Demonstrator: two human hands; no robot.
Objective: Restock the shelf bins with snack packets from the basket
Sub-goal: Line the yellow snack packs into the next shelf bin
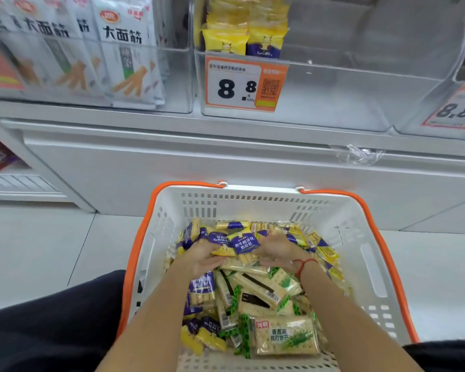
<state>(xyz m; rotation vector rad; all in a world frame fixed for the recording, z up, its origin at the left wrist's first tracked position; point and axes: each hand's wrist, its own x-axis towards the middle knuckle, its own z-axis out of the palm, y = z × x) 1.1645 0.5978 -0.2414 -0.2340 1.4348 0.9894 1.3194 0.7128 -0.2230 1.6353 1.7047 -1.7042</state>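
The snack packets (243, 244) the hands are working on — purple-and-yellow ones — lie heaped at the far end of the white basket (341, 229) with orange handles, which sits on the floor in front of the person, below the shelf. The left hand (202, 257) and the right hand (278, 251) come at this heap from either side, fingers curled in around a bunch of the packets, so each grip looks closed on the pile between them, though nothing is lifted clear of the rest. Nearer the person the basket holds green-printed cracker packets (283, 338) and more purple-and-yellow ones, piled loosely and touching one another. The basket looks quite full, so by my reckoning most of the restocking is left to do. Above, the clear shelf bin (333, 103) with the orange 8.8 price tag (242, 87) on its front holds only a small stack of matching yellow-and-purple packets (243, 38) in its back left corner; the rest of it, to the right, shows bare plastic — this is very likely where the gathered bunch belongs. The bin to the left (172, 76) is well filled with tall white bags (124, 55). A further bin at the right edge bears another 8.8 tag (457, 111); what it holds cannot be seen.
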